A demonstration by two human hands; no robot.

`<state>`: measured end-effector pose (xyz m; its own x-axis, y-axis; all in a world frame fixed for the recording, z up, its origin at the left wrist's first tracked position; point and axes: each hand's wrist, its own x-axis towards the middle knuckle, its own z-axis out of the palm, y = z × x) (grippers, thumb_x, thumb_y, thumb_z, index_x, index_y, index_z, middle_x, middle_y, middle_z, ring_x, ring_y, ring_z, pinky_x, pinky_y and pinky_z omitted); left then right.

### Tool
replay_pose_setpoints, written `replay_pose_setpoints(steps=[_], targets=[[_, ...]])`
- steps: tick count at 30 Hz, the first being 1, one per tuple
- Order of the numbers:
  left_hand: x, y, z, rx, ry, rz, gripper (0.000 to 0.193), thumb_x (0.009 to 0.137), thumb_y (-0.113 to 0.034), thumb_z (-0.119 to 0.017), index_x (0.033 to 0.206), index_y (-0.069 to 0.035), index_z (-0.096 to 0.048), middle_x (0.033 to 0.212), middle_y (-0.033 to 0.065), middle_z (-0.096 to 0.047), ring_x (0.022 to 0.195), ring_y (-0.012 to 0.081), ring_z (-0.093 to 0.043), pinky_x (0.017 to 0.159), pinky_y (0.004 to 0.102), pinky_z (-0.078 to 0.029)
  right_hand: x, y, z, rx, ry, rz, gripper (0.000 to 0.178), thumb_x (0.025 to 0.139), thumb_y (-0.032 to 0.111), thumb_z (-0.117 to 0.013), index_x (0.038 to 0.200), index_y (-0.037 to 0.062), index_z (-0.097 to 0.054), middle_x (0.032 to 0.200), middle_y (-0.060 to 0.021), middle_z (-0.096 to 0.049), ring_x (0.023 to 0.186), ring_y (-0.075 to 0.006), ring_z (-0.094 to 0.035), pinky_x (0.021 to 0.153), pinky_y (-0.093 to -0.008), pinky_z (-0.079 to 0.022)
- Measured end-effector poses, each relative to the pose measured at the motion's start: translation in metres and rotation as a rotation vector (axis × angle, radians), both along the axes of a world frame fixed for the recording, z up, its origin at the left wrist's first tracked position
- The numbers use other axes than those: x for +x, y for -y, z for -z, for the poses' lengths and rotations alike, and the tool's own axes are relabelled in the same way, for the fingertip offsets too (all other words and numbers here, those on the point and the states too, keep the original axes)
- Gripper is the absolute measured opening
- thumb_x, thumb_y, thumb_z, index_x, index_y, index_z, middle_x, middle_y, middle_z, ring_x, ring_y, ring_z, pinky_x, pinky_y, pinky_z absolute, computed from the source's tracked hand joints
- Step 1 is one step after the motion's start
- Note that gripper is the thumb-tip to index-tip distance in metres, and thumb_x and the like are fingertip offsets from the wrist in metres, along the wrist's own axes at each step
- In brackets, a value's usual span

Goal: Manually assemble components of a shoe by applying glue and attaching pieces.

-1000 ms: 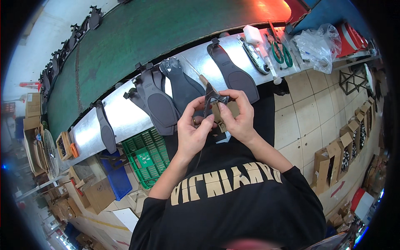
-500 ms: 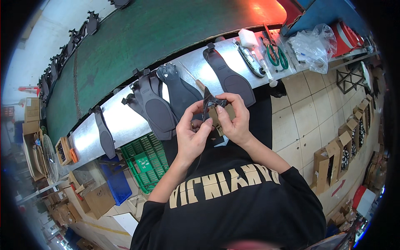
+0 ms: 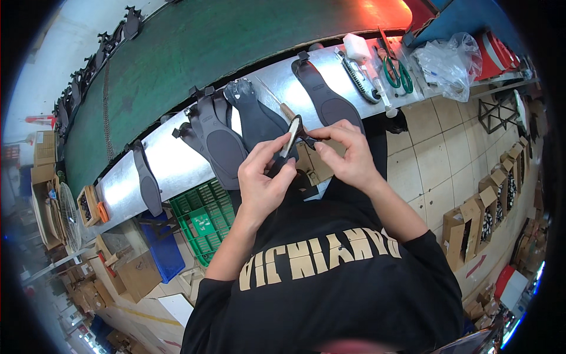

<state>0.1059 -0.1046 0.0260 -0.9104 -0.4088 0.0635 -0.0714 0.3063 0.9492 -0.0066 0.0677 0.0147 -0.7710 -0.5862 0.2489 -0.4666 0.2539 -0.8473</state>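
My left hand (image 3: 264, 177) and my right hand (image 3: 349, 154) are raised just off the near edge of the metal bench. Between them they pinch a small glossy black strap-like piece (image 3: 298, 126), bent into a curve with a pale inner face showing on the left. The fingertips partly cover it, so its full shape is hidden. Just beyond lies a thin pointed tool with a wooden handle (image 3: 286, 110). Behind my left hand is a dark sole-shaped piece (image 3: 257, 121) with a whitish patch at its far end. Another dark sole-shaped piece (image 3: 330, 100) lies beyond my right hand.
More dark sole-shaped pieces (image 3: 221, 147) overlap on the metal bench (image 3: 174, 168), left of centre. Green-handled scissors (image 3: 398, 75), a brush (image 3: 357, 76) and a clear plastic bag (image 3: 448, 65) lie at right. A green belt (image 3: 177, 65) runs behind; a green crate (image 3: 203, 221) stands below.
The black piece has been turned and bent open, so its pale inner face now shows. My right hand has shifted slightly right, and both hands keep their pinch.
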Motion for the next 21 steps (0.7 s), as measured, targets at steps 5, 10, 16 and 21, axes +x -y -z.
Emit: replay_pose_setpoints(steps=[5,10,16,21], targets=[[-0.001,0.004,-0.002,-0.142,-0.011,0.030,0.039,0.076,-0.006,-0.071,0.115,-0.003,-0.072,0.097,0.0087,-0.070,0.074,0.0140,-0.064,0.065,0.0258,-0.049,-0.013,-0.001,-0.010,0.105,0.151,-0.130,0.019,0.078,0.010,-0.071,0.094,0.0018,-0.075,0.078,-0.0096,-0.069,0.077,-0.0202,-0.064,0.077,-0.0332,-0.048],[-0.001,0.007,-0.005,-0.158,0.057,0.085,0.037,0.077,-0.009,-0.070,0.114,-0.003,-0.072,0.097,0.0105,-0.071,0.078,0.0190,-0.068,0.070,0.0273,-0.052,-0.024,-0.001,-0.012,0.162,0.273,-0.208,0.020,0.078,0.011,-0.072,0.094,-0.0013,-0.074,0.077,-0.0111,-0.071,0.072,-0.0191,-0.067,0.071,-0.0301,-0.051],[-0.001,0.009,-0.001,-0.164,0.001,0.092,0.040,0.077,-0.002,-0.069,0.117,-0.002,-0.071,0.089,0.0031,-0.066,0.061,0.0049,-0.045,0.054,0.0219,-0.036,-0.029,0.002,-0.011,0.181,0.346,-0.265,0.021,0.078,0.010,-0.073,0.093,-0.0040,-0.072,0.077,-0.0119,-0.072,0.071,-0.0149,-0.068,0.068,-0.0284,-0.052],[-0.001,0.009,-0.001,-0.200,-0.015,0.083,0.039,0.077,-0.002,-0.069,0.116,-0.002,-0.071,0.089,0.0036,-0.066,0.062,0.0055,-0.047,0.055,0.0220,-0.037,-0.030,0.005,-0.015,0.224,0.355,-0.273,0.021,0.077,0.010,-0.072,0.093,-0.0050,-0.071,0.077,-0.0117,-0.072,0.072,-0.0147,-0.068,0.070,-0.0289,-0.052]])
